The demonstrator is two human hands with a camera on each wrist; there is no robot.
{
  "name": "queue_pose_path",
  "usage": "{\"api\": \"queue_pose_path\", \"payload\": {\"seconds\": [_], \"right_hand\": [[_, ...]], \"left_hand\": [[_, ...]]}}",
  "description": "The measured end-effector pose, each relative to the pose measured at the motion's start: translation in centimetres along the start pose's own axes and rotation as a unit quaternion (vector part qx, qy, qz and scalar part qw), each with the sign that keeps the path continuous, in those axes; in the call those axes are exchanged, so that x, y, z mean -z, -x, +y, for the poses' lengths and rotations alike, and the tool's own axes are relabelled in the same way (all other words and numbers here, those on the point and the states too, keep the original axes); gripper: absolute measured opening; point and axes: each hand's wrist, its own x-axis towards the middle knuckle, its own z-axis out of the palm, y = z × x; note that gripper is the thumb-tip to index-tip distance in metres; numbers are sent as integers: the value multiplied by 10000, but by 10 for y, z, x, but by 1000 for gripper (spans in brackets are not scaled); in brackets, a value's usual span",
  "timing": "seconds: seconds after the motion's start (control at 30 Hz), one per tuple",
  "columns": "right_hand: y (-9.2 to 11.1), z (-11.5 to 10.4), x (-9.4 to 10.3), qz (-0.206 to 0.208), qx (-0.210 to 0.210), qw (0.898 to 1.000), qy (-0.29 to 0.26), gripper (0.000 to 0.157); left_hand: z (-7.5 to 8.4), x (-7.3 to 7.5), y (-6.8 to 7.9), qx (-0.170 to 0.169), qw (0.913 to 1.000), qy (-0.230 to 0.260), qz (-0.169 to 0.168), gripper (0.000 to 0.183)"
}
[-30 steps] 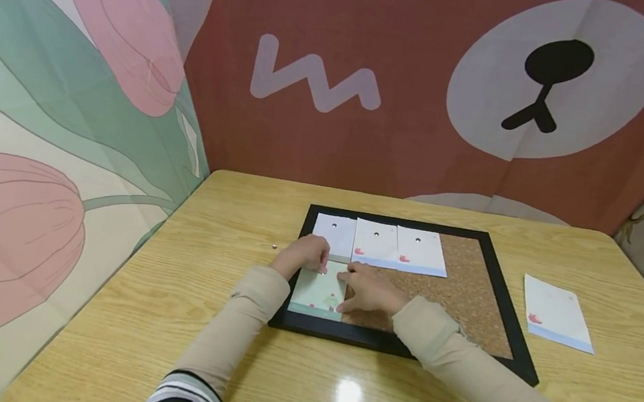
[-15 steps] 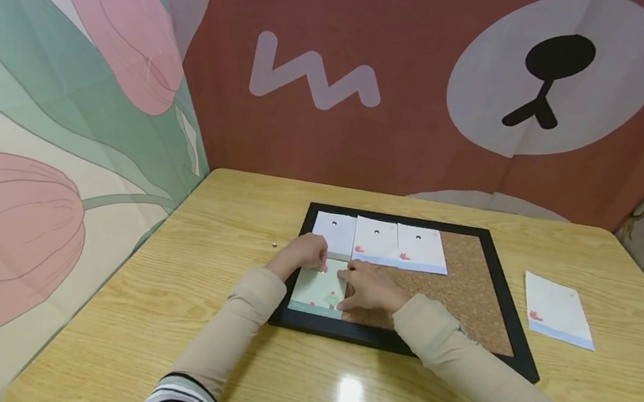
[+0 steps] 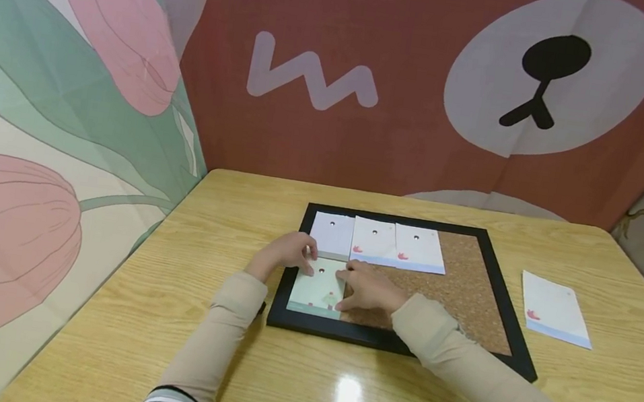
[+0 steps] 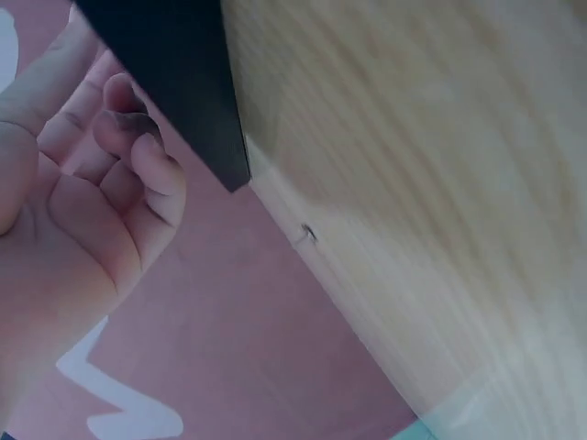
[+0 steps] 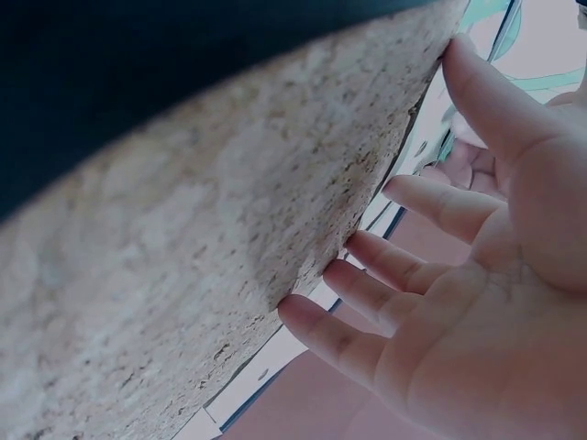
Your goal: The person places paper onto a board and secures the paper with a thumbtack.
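Observation:
A pale green sheet of paper [image 3: 310, 292] lies at the left of the framed cork board [image 3: 448, 313], with a small round thumbtack [image 3: 322, 270] near its top. My left hand [image 3: 291, 251] is just left of that tack, over the board's black frame. In the left wrist view its fingers [image 4: 138, 174] are loosely bent with nothing between them. My right hand [image 3: 372, 287] rests on the cork, its thumb and index fingertip at the green sheet's right edge. The right wrist view shows its fingers [image 5: 404, 266] spread and fairly straight, fingertips touching the cork.
Along the top of the board are three white sheets, left [image 3: 331, 235], middle [image 3: 373, 243] and right [image 3: 418, 249], each with a tack. Another white sheet [image 3: 555, 310] lies on the table right of the board. A small tack [image 4: 308, 232] lies on the wooden table.
My left hand has let go of the tack and drawn slightly left, uncovering it; its fingers have loosened. The hand now hides the loose tack in the head view. My right hand stays put.

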Motion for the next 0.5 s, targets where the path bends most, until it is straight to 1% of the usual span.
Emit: {"api": "queue_pose_path", "payload": {"seconds": [0.13,0.27,0.33,0.5], "right_hand": [[1,0,1,10,17,10000,23,64],[2,-2,2,11,39,10000,67,64],[2,-3,3,2,53,10000,63,64],[2,-1,4,-75,1,9998,-188,64]], "left_hand": [[-3,5,6,94,9999,-36,-77,42],[-4,8,11,338,9990,-136,-247,62],[-3,8,13,483,9982,-145,-334,70],[-2,11,15,637,9958,-284,-586,84]]}}
